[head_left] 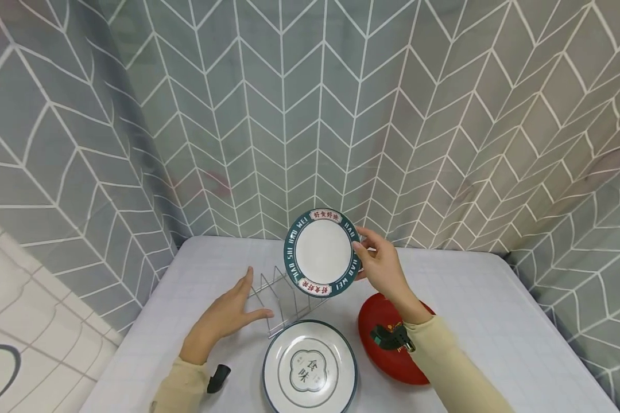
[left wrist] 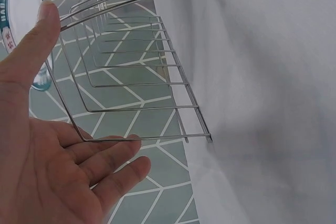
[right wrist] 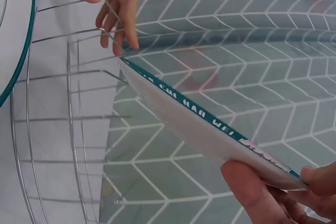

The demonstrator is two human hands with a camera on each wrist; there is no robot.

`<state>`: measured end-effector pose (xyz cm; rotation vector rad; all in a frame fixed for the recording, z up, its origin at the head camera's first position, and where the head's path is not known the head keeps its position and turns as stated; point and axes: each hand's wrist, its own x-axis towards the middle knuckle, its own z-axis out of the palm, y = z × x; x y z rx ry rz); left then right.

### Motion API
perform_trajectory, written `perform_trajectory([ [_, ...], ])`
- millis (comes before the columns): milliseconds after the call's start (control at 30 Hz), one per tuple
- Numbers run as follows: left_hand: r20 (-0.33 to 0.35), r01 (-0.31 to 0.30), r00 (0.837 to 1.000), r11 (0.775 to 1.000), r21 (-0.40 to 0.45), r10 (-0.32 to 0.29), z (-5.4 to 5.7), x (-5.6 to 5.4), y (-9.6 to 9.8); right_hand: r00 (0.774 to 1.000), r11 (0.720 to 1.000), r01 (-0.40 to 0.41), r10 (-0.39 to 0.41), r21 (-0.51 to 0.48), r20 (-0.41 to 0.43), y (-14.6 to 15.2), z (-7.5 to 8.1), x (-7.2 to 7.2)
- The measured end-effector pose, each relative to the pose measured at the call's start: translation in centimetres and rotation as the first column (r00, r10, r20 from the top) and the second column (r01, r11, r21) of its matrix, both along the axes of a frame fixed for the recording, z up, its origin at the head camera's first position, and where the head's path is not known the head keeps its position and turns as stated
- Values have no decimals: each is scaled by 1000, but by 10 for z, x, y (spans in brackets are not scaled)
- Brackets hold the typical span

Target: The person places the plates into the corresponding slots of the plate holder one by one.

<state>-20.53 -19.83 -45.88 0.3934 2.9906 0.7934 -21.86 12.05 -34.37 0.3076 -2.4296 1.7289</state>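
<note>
In the head view my right hand (head_left: 382, 264) pinches the right rim of a plate (head_left: 322, 258) with a white centre and a green lettered border. The plate is held up, tilted, above a wire dish rack (head_left: 286, 304). In the right wrist view the thumb and fingers grip the plate's edge (right wrist: 210, 124). My left hand (head_left: 227, 312) is at the rack's left end, thumb and fingers spread. The left wrist view shows that hand (left wrist: 68, 161) around the end of the rack (left wrist: 136, 110), fingers extended by the wires; firm contact is hard to tell.
In front of the rack lies a white plate (head_left: 276, 373) with a dark rim and printed centre. A red plate (head_left: 374, 338) lies to the right, partly under my right forearm. All stand on a white-covered table (head_left: 496, 321), with a grey patterned curtain (head_left: 341, 115) behind.
</note>
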Motion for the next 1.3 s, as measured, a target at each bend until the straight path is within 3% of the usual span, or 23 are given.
perform_trajectory([
  [367, -3, 1, 1000, 1000, 21, -1, 0, -1, 6, 997, 993, -13, 21, 113, -71, -39, -21, -2],
  [567, -12, 10, 1000, 1000, 11, -10, 2, -2, 6, 993, 994, -4, 16, 106, -116, -49, -32, -1],
  [933, -5, -9, 1000, 1000, 24, 9, 2, 0, 2, 977, 993, -12, 37, 120, -210, -75, -37, 6],
  [1300, -12, 4, 1000, 999, 42, -3, -1, -1, 1, 961, 965, 2, 71, 263, -269, -95, -56, 11],
])
